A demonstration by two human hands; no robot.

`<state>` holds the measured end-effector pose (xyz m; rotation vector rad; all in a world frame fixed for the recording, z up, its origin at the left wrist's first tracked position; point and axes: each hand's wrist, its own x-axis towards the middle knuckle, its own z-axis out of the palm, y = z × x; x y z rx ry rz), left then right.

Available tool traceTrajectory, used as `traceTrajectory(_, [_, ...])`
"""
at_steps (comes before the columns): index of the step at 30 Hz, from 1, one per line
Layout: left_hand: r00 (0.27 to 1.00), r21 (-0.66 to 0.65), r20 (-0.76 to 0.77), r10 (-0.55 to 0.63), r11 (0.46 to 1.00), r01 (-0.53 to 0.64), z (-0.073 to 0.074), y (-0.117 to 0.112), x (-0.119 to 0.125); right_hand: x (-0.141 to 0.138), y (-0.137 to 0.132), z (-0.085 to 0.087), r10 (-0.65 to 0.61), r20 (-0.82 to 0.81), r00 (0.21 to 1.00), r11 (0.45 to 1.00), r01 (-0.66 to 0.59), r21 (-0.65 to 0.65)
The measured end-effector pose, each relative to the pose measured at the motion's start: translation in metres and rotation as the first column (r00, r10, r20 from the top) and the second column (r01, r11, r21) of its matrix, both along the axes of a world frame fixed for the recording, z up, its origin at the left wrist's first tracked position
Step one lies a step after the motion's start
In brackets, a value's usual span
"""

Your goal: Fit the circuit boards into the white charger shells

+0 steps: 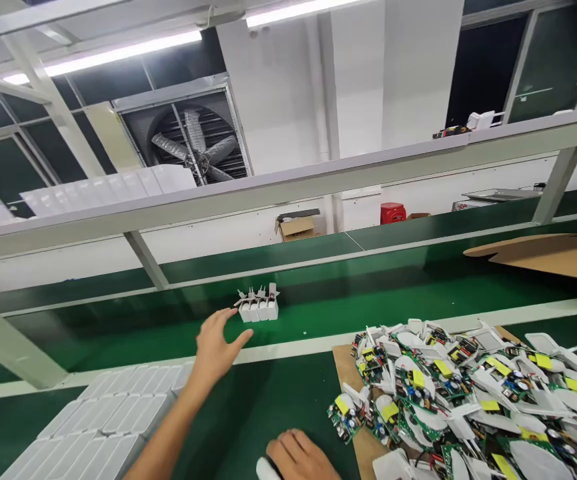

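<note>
My left hand (218,343) reaches over the near edge of the green conveyor belt, thumb and fingers spread with nothing between them. Just beyond its fingertips stands a small row of white charger casings (258,311), with parts and prongs sticking out of their tops. At the bottom edge, my right hand (302,456) has its fingers curled around a white plastic piece (267,469), cut off by the frame. To its right lies a large heap of green circuit boards (418,380) joined to white plastic covers, with yellow-wrapped components.
Rows of white casings (118,407) stand closely packed at lower left. Brown cardboard (345,367) lies under the board heap, and another cardboard sheet (548,257) rests on the belt at right. A metal shelf rail (288,193) crosses above the belt, with posts either side.
</note>
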<state>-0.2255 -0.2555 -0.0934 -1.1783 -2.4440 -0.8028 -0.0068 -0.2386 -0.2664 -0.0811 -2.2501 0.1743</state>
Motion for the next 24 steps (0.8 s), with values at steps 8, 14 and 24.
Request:
traceTrajectory(8, [0.966, -0.290, -0.241, 0.091, 0.943, -0.161, -0.004, -0.124, -0.022, 0.080, 0.076, 0.087, -0.080, 0.660, 0.747, 0.979, 0.182, -0.087])
traceTrajectory(14, [0.958, -0.356, -0.285, -0.011, 0.930, -0.095, -0.036, -0.117, -0.032, 0.088, 0.082, 0.140, -0.170, 0.826, 0.537, 0.952, 0.308, -0.004])
traceTrajectory(24, [0.788, -0.015, 0.163, -0.593, 0.798, 0.603, -0.052, -0.085, 0.083, 0.091, 0.035, 0.155, 0.017, 0.595, 0.804, 0.957, 0.160, -0.243])
